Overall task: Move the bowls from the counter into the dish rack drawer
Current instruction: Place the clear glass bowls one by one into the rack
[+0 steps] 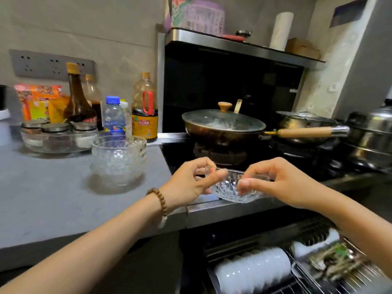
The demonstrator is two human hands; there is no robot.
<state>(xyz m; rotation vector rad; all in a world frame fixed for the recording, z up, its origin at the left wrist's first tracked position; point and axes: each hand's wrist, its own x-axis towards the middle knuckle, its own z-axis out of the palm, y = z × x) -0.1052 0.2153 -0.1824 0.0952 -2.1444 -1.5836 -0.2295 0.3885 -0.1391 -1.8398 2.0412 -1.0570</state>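
Note:
A small cut-glass bowl (231,187) is held between both hands above the front edge of the counter. My left hand (191,181) pinches its left rim with thumb and fingers. My right hand (273,183) grips its right rim. A stack of clear glass bowls (117,162) stands on the grey counter (53,200) to the left. Below, the dish rack drawer (358,279) is pulled open, with a row of white bowls (252,270) standing on edge in it.
A lidded wok (224,128) with a wooden handle sits on the stove behind the hands, steel pots (371,132) to its right. Sauce bottles (144,111), a water bottle (113,119) and a glass tray of jars (57,136) line the back of the counter.

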